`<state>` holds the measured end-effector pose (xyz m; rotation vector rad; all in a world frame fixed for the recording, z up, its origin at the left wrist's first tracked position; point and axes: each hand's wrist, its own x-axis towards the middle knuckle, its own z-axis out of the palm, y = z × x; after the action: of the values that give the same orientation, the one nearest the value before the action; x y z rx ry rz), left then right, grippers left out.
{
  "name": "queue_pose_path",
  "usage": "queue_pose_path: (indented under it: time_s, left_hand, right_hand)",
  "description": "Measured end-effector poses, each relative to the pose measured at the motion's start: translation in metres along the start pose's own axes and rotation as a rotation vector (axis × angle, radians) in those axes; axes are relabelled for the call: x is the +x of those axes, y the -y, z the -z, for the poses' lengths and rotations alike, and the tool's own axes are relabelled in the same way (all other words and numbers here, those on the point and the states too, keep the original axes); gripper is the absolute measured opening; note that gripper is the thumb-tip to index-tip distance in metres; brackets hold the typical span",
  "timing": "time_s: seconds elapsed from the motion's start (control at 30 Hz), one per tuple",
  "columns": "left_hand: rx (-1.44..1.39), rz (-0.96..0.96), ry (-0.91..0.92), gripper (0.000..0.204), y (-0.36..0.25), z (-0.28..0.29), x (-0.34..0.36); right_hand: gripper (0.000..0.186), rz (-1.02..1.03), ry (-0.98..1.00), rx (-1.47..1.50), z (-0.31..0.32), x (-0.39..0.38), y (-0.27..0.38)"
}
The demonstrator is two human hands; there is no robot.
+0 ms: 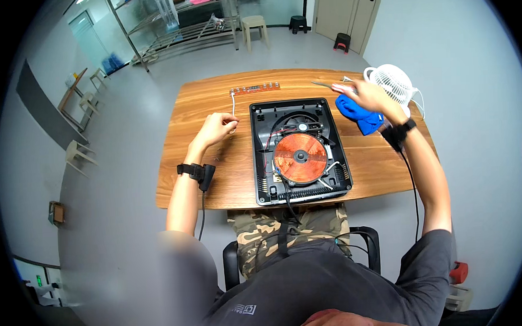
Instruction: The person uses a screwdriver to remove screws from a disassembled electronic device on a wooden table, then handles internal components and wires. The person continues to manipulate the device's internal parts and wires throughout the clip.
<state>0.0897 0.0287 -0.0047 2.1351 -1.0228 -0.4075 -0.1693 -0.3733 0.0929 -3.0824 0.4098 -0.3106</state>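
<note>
An opened induction cooker (259,157) lies on the table, its black housing showing a round copper coil (292,153) and a cooling fan (288,125). Beyond it is a narrow orange circuit board (254,89) with a row of small round buttons; a white cable (233,105) runs from its left end toward me. My left hand (216,129), left of the housing, has its fingers closed on that cable. Over a bundled blue cloth (360,114), my right hand (369,96) grips a thin, pointed metal tool (321,84); its exact kind is unclear.
A small white fan (391,83) with a cord stands at the table's far right. Black straps with cables hang from both my wrists. The wooden table (215,182) has a curved far edge. Stools (254,28) and a metal rack (182,36) stand beyond.
</note>
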Motion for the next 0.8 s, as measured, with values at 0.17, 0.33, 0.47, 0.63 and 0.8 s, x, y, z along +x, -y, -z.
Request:
queue_pose_path:
  time_s: [0.17, 0.33, 0.47, 0.63, 0.8]
  left_hand:
    - [0.034, -0.048, -0.035, 0.026, 0.012, 0.0, 0.002]
    - [0.103, 0.034, -0.077, 0.025, 0.017, 0.017, -0.013]
    - [0.121, 0.073, -0.09, 0.024, 0.033, 0.025, -0.019]
    - [0.161, 0.057, -0.122, 0.023, 0.058, 0.029, -0.016]
    - [0.204, 0.093, -0.105, 0.023, 0.055, 0.03, 0.008]
  right_hand:
    - [0.054, -0.161, 0.168, 0.033, -0.078, -0.079, -0.065]
    - [0.048, -0.236, 0.252, 0.241, -0.115, -0.108, -0.047]
    - [0.043, -0.235, 0.228, 0.355, -0.129, -0.121, -0.033]
    - [0.042, -0.236, 0.219, 0.381, -0.137, -0.124, -0.031]
    - [0.042, -0.242, 0.208, 0.267, -0.137, -0.125, -0.023]
